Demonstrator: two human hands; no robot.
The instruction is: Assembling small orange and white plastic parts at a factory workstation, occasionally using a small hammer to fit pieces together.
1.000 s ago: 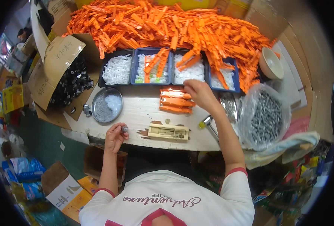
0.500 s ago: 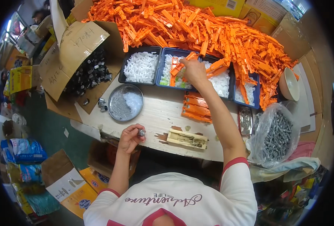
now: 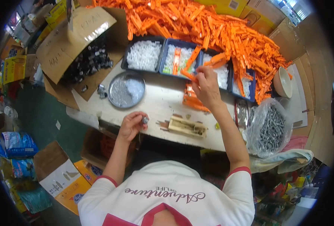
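Observation:
My right hand [image 3: 206, 88] reaches forward over the blue trays and pinches a long orange plastic piece [image 3: 189, 75] at the edge of a tray. My left hand [image 3: 132, 125] rests near the table's front edge, fingers closed on a small dark metal part [image 3: 145, 120]. Between the hands lies a small wooden jig [image 3: 187, 126]. A short stack of orange pieces [image 3: 192, 101] sits just under my right wrist. A big heap of orange pieces [image 3: 212, 26] covers the far side of the table.
Several blue trays [image 3: 163, 56] hold white small parts. A round metal dish [image 3: 126, 90] sits left of centre. An open cardboard box of black parts [image 3: 88, 62] stands at the left, a clear bag of screws [image 3: 269, 128] and a white bowl [image 3: 283, 83] at the right.
My right hand has moved from the orange stack forward to the trays and taken an orange piece. My left hand stays at the front edge with its small part.

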